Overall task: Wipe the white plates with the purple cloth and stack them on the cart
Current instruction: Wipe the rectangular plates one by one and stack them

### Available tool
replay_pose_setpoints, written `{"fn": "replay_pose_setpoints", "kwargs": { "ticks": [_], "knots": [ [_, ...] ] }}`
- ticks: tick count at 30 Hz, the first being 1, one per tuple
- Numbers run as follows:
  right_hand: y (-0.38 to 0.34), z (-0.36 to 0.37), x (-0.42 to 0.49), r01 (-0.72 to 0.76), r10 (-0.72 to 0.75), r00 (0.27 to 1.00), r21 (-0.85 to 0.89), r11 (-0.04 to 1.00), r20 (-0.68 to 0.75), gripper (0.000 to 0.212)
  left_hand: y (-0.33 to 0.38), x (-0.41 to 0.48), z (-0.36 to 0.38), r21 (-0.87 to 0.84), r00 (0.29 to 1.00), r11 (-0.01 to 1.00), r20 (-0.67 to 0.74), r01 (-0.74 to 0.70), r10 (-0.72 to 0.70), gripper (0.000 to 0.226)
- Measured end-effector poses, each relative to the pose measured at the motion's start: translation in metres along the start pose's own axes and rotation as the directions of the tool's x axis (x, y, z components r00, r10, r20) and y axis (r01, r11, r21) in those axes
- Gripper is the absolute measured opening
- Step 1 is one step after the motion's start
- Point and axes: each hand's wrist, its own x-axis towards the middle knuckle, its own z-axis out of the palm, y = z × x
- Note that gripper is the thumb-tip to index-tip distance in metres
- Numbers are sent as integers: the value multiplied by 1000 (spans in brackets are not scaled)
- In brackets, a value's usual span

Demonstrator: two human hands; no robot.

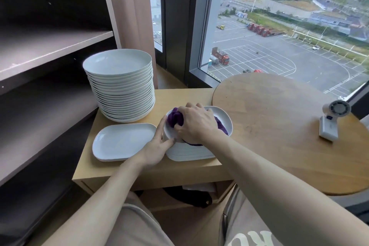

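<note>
My left hand braces the near-left rim of the top plate, fingers fairly straight, pressing rather than gripping. My right hand has its fingers bunched round the purple cloth, down in that plate on the short stack. Best to press flat and sweep along its long axis, left to right across me, face up. Beyond, the tall stack stands on the desk.
</note>
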Motion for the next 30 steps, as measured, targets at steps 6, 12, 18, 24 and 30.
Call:
{"fn": "replay_pose_setpoints", "kwargs": {
  "ticks": [6, 12, 18, 24, 30],
  "knots": [
    [26, -10, 1, -65, 66, 997, -70, 995, 25, 34, -4, 2, -9, 94, 999, 995, 3, 38, -38, 76],
    [71, -27, -14, -123, 141, 988, -244, 962, 61, 35, -3, 3, -8, 121, 999, 991, 2, 52, -53, 74],
    [69, -34, -30, -47, 75, 982, -165, 985, 173, 23, -5, 5, -11, 117, 997, 992, 43, 54, -60, 78],
    [51, -39, -32, 73, -60, 957, -32, 997, 284, 21, -8, 4, -15, -24, 996, 999, 90, 27, -24, 92],
    [10, -21, -12, 181, -175, 952, -2, 983, 250, 33, -10, 1, -14, 108, 996, 994, 82, 30, -39, 112]
  ]
}}
